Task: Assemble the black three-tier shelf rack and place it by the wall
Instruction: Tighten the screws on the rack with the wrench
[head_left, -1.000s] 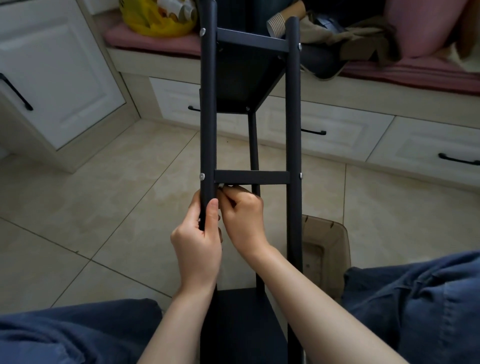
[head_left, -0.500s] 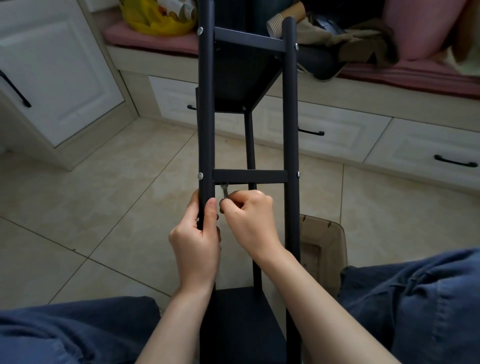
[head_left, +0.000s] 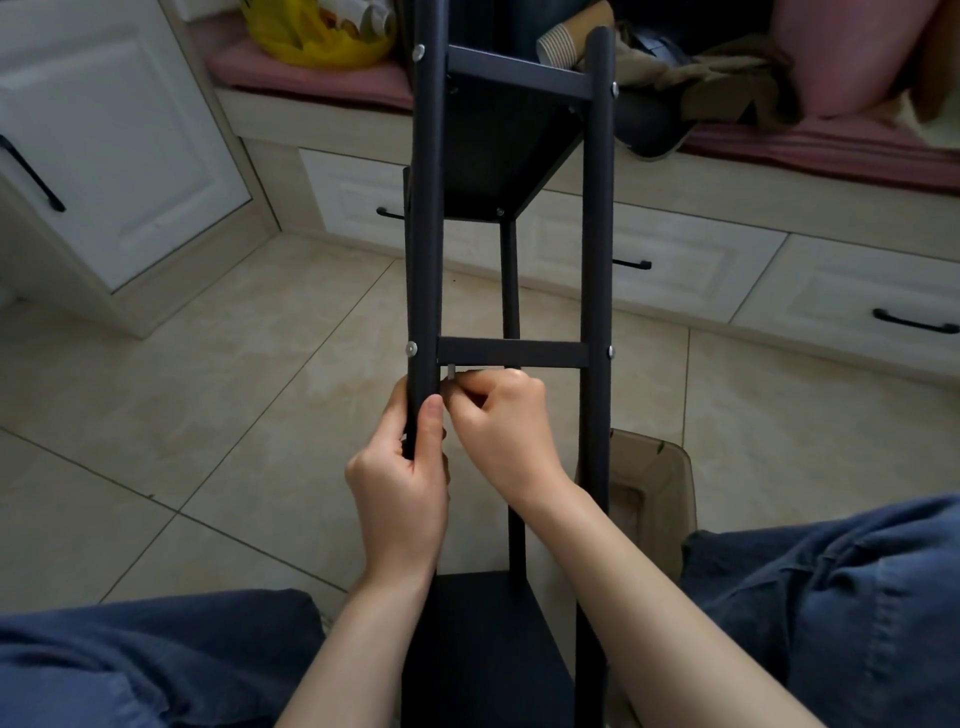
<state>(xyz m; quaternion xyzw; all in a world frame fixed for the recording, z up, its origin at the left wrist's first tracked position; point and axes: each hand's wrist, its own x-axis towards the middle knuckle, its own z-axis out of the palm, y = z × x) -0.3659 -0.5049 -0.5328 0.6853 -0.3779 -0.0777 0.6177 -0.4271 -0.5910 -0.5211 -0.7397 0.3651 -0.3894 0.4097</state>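
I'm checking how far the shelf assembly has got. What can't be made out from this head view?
Head view only:
1. Metal tool: only its tip shows; the right hand pinching it covers the rest.
2. Any screw under the crossbar: hidden by the crossbar and that hand.
3. Near end of the rack: cut off by the bottom edge.
4. Contents of the brown bin: blocked by the right post and forearm.

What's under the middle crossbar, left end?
Under the crossbar, a small metal tool sticks up from the right hand, beside the left post. The fingers cover its lower part.
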